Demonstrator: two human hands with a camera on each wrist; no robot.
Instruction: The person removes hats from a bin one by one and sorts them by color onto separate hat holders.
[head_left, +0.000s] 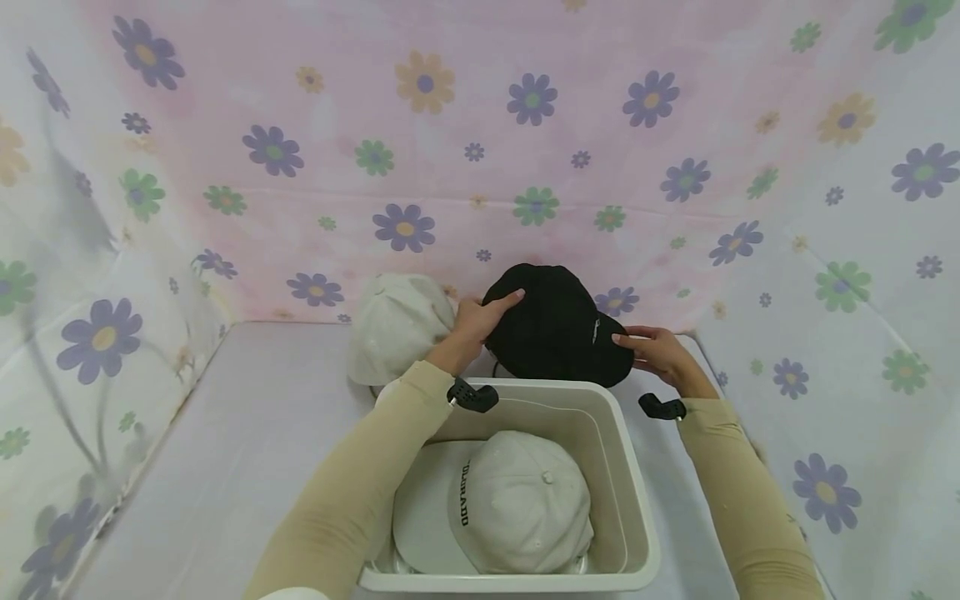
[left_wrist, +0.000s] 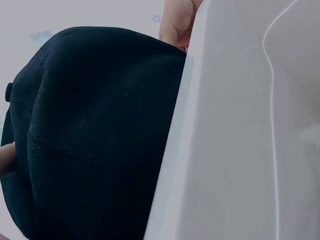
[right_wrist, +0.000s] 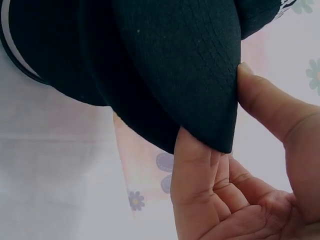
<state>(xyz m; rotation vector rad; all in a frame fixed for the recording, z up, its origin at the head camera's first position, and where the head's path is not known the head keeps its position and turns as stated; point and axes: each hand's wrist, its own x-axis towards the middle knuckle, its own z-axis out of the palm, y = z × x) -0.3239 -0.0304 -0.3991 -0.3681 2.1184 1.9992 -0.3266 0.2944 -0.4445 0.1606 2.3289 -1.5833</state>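
Behind the bin, both hands hold a black cap (head_left: 551, 321) by opposite sides. The left hand (head_left: 472, 329) grips its crown side, thumb lying on top of the fabric. At the other end, the right hand (head_left: 663, 354) pinches the brim between thumb (right_wrist: 265, 100) and fingers. A second dark edge shows beside the brim in the right wrist view; I cannot tell whether it belongs to another cap. An off-white cap (head_left: 397, 321) stands left of the left hand, partly hidden by it. Another off-white cap (head_left: 525, 500) with dark lettering lies inside the bin, brim to the left.
The cream plastic bin (head_left: 637, 500) sits at the front of the white-covered table (head_left: 255, 433), its rim close under the black cap. Flowered cloth walls (head_left: 480, 175) enclose the back and both sides. The left forearm crosses the bin's left side.
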